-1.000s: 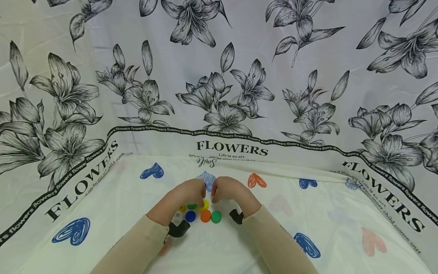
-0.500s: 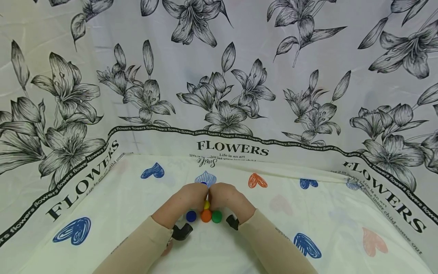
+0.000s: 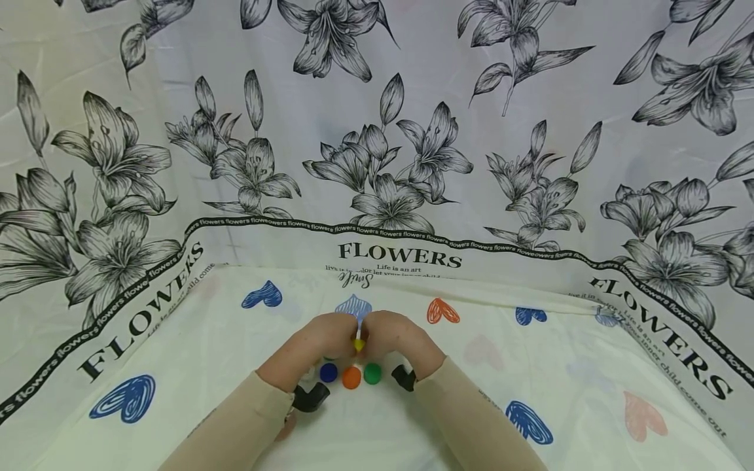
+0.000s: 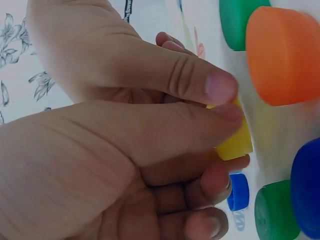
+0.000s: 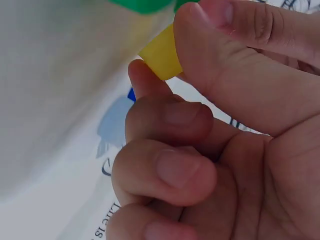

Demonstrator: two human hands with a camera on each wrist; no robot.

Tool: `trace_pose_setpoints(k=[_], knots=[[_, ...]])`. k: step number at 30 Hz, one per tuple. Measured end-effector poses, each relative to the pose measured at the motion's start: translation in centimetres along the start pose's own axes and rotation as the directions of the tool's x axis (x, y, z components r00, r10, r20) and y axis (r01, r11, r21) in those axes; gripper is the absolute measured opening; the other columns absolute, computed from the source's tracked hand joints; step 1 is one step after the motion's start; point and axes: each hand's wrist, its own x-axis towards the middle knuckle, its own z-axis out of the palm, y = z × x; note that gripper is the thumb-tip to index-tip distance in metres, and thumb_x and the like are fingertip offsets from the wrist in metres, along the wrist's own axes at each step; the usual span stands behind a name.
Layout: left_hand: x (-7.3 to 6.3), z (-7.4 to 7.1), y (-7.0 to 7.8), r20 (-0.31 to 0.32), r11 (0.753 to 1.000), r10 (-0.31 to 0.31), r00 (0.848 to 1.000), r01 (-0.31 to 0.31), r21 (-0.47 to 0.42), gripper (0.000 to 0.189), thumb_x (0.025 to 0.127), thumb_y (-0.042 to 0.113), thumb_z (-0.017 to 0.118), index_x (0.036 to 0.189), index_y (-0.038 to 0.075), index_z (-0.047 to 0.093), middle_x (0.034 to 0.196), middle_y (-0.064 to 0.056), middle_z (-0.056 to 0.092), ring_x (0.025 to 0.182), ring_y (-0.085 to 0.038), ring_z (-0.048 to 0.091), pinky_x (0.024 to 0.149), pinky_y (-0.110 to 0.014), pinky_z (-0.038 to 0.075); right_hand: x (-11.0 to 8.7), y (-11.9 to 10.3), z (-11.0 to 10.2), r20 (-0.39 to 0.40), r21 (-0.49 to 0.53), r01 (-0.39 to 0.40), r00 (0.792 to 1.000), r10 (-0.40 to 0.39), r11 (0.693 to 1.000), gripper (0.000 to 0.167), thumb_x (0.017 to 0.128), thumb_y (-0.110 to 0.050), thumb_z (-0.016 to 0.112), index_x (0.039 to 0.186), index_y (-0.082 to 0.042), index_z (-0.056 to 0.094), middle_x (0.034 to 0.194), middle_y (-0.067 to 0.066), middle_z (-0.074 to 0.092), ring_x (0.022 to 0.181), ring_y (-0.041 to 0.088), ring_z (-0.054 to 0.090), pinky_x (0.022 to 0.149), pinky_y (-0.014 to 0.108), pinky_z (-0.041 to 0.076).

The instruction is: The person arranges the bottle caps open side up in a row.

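Observation:
In the head view my left hand (image 3: 321,337) and right hand (image 3: 394,333) meet at the middle of the cloth, around a small yellow bottle cap (image 3: 359,344). Both thumbs press the near side of the yellow cap (image 4: 235,137), side by side, in the left wrist view. A fingertip of the right hand (image 5: 240,125) reaches the cap's lower edge in the right wrist view, its other fingers curled. Just in front of the hands lie a blue cap (image 3: 328,373), an orange cap (image 3: 351,377) and a green cap (image 3: 372,373) in a row.
Another green cap (image 4: 275,212) and a small blue cap (image 4: 239,192) lie behind the row. A whitish cap (image 3: 307,375) is mostly hidden by the left hand. White cloth with printed hearts (image 3: 443,311) covers the surface; a flowered curtain (image 3: 400,255) hangs behind.
Both hands have come together from apart and taken hold of the yellow cap, which lay behind the orange one. The orange cap has shifted slightly toward me.

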Motion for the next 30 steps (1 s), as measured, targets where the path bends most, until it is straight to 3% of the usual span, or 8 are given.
trace_pose_setpoints(k=[4, 10, 18, 21, 24, 27, 30], knots=[[0.3, -0.2, -0.3, -0.017, 0.999, 0.017, 1.0, -0.017, -0.042, 0.007, 0.092, 0.013, 0.076, 0.093, 0.008, 0.071, 0.08, -0.001, 0.063, 0.074, -0.021, 0.057, 0.069, -0.036, 0.048, -0.1, 0.5, -0.7, -0.006, -0.006, 0.013, 1.0, -0.013, 1.0, 0.023, 0.09, -0.025, 0.081, 0.105, -0.009, 0.075, 0.096, -0.003, 0.069, 0.084, 0.016, 0.059, 0.081, 0.033, 0.052], [0.6, -0.2, -0.3, -0.079, 0.992, 0.053, 0.995, -0.061, -0.107, 0.017, 0.093, 0.014, 0.076, 0.106, 0.003, 0.076, 0.094, -0.004, 0.071, 0.079, -0.019, 0.059, 0.077, -0.036, 0.053, -0.4, 1.4, -1.6, -0.01, 0.019, 0.04, 0.999, -0.039, 0.999, 0.026, 0.094, -0.025, 0.077, 0.11, -0.005, 0.075, 0.1, 0.0, 0.07, 0.086, 0.016, 0.061, 0.084, 0.035, 0.053], [1.0, -0.3, -0.1, -0.191, 0.965, 0.037, 0.981, -0.085, -0.247, 0.014, 0.091, 0.009, 0.077, 0.104, 0.003, 0.074, 0.094, -0.004, 0.071, 0.083, -0.02, 0.061, 0.081, -0.037, 0.055, -0.9, 1.9, -2.5, 0.001, 0.055, 0.04, 0.999, -0.04, 0.998, 0.024, 0.099, -0.021, 0.07, 0.114, -0.003, 0.073, 0.1, 0.005, 0.07, 0.085, 0.017, 0.062, 0.083, 0.035, 0.053], [1.4, -0.2, -0.1, -0.25, 0.954, 0.002, 0.968, -0.077, -0.291, 0.012, 0.091, 0.011, 0.078, 0.1, 0.006, 0.072, 0.092, -0.002, 0.068, 0.082, -0.019, 0.061, 0.078, -0.035, 0.055, -1.0, 1.9, -2.7, -0.001, 0.106, 0.029, 1.0, -0.029, 0.994, 0.02, 0.102, -0.017, 0.066, 0.11, -0.001, 0.074, 0.092, 0.009, 0.07, 0.075, 0.016, 0.061, 0.072, 0.032, 0.053], [1.8, 0.1, -0.3, -0.321, 0.936, -0.046, 0.946, -0.071, -0.344, 0.012, 0.091, 0.014, 0.079, 0.094, 0.007, 0.07, 0.087, -0.001, 0.065, 0.079, -0.02, 0.059, 0.072, -0.033, 0.053, -0.9, 2.0, -2.9, -0.026, 0.147, 0.017, 1.0, -0.013, 0.989, 0.019, 0.103, -0.014, 0.063, 0.103, 0.002, 0.074, 0.083, 0.011, 0.069, 0.067, 0.016, 0.058, 0.064, 0.029, 0.048], [2.1, 0.5, -0.3, -0.386, 0.925, -0.068, 0.92, -0.087, -0.371, 0.011, 0.092, 0.016, 0.077, 0.091, 0.007, 0.071, 0.087, -0.001, 0.067, 0.079, -0.019, 0.059, 0.07, -0.032, 0.052, -0.7, 2.1, -3.0, -0.076, 0.143, 0.002, 0.997, 0.009, 0.99, 0.02, 0.103, -0.013, 0.062, 0.103, 0.002, 0.075, 0.084, 0.01, 0.071, 0.069, 0.016, 0.058, 0.067, 0.03, 0.048], [2.4, 0.9, -0.4, -0.4, 0.904, -0.095, 0.911, -0.089, -0.417, 0.009, 0.094, 0.015, 0.075, 0.096, 0.006, 0.075, 0.09, -0.001, 0.069, 0.079, -0.018, 0.06, 0.069, -0.03, 0.053, -0.4, 2.3, -2.9, -0.136, 0.126, -0.015, 0.99, 0.032, 0.992, 0.02, 0.102, -0.013, 0.063, 0.11, 0.001, 0.075, 0.093, 0.009, 0.072, 0.076, 0.017, 0.061, 0.072, 0.032, 0.052]])
